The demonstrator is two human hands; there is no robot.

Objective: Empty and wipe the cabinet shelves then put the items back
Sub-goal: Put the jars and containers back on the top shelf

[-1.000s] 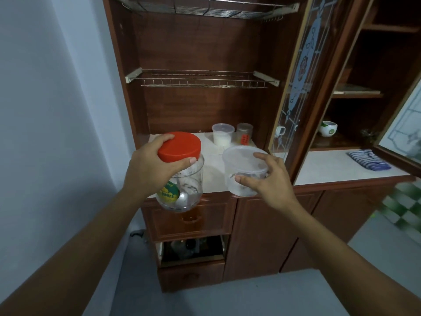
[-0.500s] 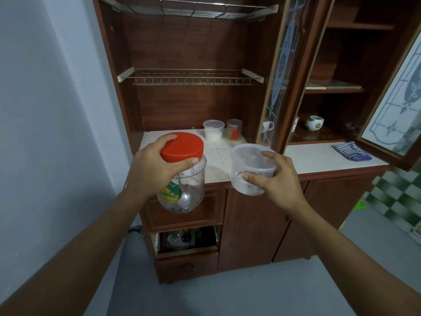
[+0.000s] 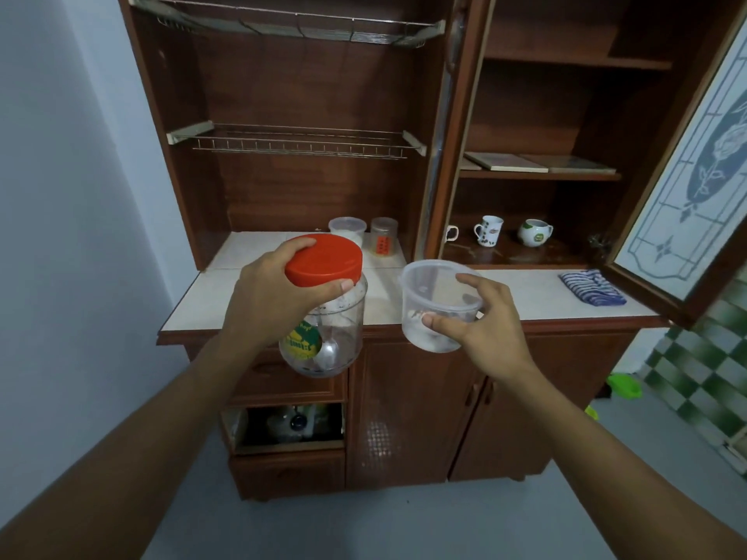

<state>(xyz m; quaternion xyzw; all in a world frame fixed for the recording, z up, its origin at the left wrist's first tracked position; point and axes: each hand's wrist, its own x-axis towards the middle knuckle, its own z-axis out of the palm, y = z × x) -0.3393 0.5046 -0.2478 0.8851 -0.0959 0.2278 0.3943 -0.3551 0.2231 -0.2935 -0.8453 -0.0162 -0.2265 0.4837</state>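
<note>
Drawn back off counter (image 3: 242,284): left hand (image 3: 266,301) grips red-lidded clear jar (image 3: 335,329), right hand (image 3: 485,325) grips clear tub (image 3: 432,284)

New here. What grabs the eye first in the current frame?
The red-lidded jar stands out most, gripped by its lid in the left hand in front of the cabinet's tiled counter. To its right, the right hand holds a clear lidded tub. Behind them a small tub and a small jar sit at the counter's back, and a striped cloth lies at its right end.
</note>
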